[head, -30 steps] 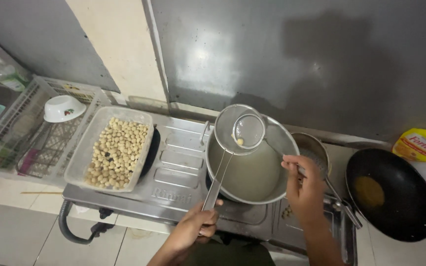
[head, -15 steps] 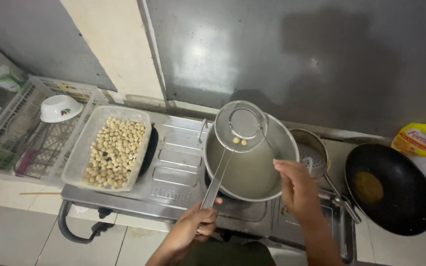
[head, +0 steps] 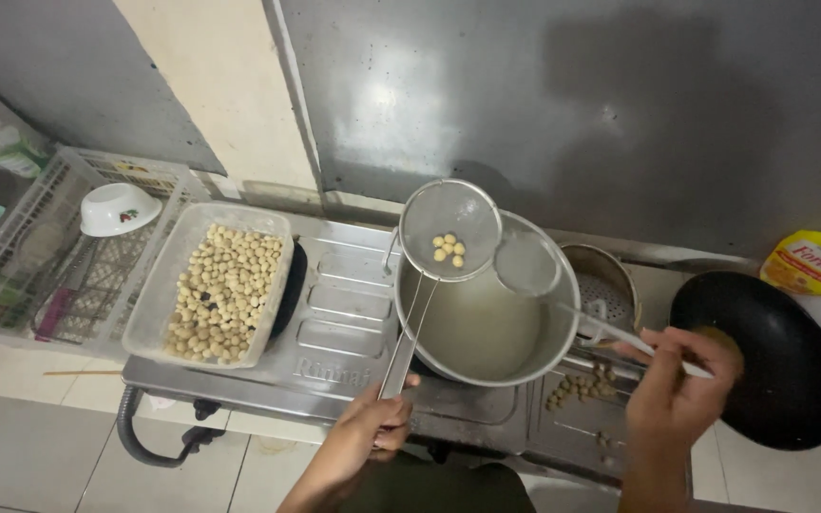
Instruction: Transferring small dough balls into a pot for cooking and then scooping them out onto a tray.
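A tray (head: 168, 313) of pale balls is being kept on the left of the stove (head: 334, 370). A sieve (head: 449, 230) with a few balls is being gripped by the left hand (head: 372, 432) over the pot (head: 486, 323). A small strainer (head: 527, 264) is being pinched by the right hand (head: 672, 394) over the pot's rim. A black pan (head: 791, 380) is being left on the right.

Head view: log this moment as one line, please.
left hand: holds large strainer, few pale balls inside, over pot | right hand: holds small skimmer over pot | tray of balls left
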